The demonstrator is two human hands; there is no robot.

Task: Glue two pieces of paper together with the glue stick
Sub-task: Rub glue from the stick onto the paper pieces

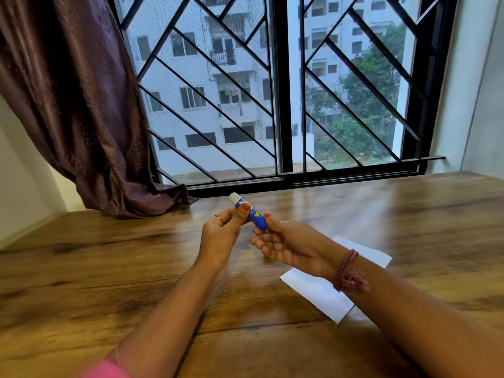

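A blue glue stick (255, 216) with a white cap end pointing up and left is held above the wooden table (109, 268). My left hand (222, 236) pinches its upper part near the white end with thumb and fingers. My right hand (286, 245) grips the blue lower end. White paper (313, 291) lies flat on the table below my right wrist, partly hidden by that forearm; I cannot tell whether it is one sheet or two.
A barred window (283, 91) runs along the table's far edge. A dark purple curtain (81, 105) hangs at the left and drapes onto the table's back corner. A wall stands at the right.
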